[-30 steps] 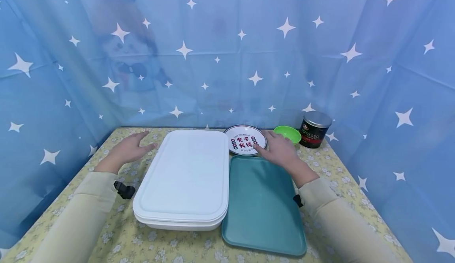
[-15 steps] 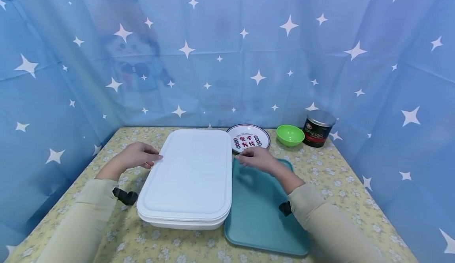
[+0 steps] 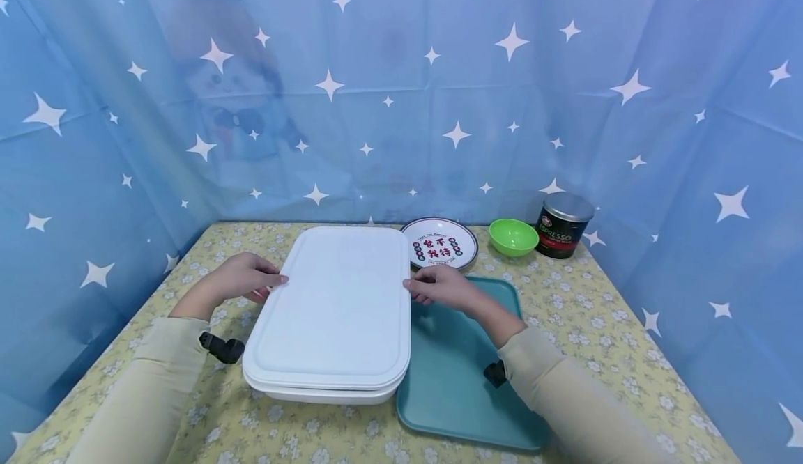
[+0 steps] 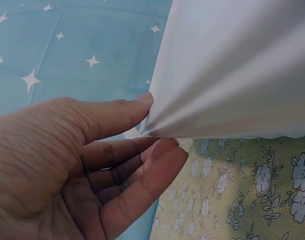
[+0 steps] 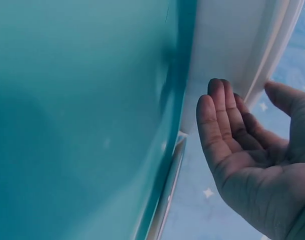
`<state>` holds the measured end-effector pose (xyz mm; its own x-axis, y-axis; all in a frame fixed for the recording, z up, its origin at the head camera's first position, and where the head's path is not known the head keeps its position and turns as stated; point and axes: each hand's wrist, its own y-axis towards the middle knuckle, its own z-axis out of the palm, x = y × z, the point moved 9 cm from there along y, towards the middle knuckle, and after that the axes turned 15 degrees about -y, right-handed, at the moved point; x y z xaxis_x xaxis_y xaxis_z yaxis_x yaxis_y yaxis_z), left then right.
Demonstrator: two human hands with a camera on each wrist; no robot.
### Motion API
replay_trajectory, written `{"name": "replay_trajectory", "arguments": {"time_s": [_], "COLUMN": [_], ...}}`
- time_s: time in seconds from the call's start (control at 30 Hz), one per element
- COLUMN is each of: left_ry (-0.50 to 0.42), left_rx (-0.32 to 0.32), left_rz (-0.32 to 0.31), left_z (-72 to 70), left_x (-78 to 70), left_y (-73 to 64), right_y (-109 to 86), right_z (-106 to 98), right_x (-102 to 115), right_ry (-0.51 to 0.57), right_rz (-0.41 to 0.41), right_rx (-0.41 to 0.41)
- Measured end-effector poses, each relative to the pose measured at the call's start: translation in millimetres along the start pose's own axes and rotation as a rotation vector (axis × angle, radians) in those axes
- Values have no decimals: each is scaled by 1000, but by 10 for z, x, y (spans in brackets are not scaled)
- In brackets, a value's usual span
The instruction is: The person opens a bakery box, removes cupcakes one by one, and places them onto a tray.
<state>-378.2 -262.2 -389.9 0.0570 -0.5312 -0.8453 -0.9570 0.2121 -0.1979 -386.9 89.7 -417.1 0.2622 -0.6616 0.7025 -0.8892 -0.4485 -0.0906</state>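
A white rectangular box (image 3: 326,398) with a flat white lid (image 3: 339,311) stands on the table, left of a teal tray (image 3: 458,366). At its left long edge, my left hand (image 3: 241,277) pinches the lid's rim. The left wrist view shows the thumb on the edge and fingers below it. My right hand (image 3: 442,288) is at the opposite edge, above the tray. In the right wrist view its thumb touches the rim, and its gently bent fingers (image 5: 212,132) lie under the rim against the box's side. The lid sits on the box; its contents are hidden.
Behind the tray lies a white plate (image 3: 464,260) with red characters. A green bowl (image 3: 513,237) and a black espresso tin (image 3: 564,226) stand at the back right. A flowered cloth (image 3: 602,352) covers the table; a blue starry curtain (image 3: 389,150) surrounds it.
Both hands have come in to the lid's long edges, the left moving right and the right moving left, off the plate. Fingers that were spread have drawn in. The box stays put.
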Motion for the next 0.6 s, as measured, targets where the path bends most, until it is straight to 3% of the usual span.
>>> {"name": "replay_trajectory", "arguments": {"time_s": [0.23, 0.6], "left_ry": [-8, -1], "left_rx": [17, 15], "left_rz": [-19, 6], "left_z": [20, 31], "left_x": [-7, -58], "left_y": [-27, -48], "right_y": [-19, -47], "right_z": [-10, -24], "right_x": [42, 115], "right_ry": [-2, -59], "right_rz": [-5, -42], "right_rx": [-6, -9]}}
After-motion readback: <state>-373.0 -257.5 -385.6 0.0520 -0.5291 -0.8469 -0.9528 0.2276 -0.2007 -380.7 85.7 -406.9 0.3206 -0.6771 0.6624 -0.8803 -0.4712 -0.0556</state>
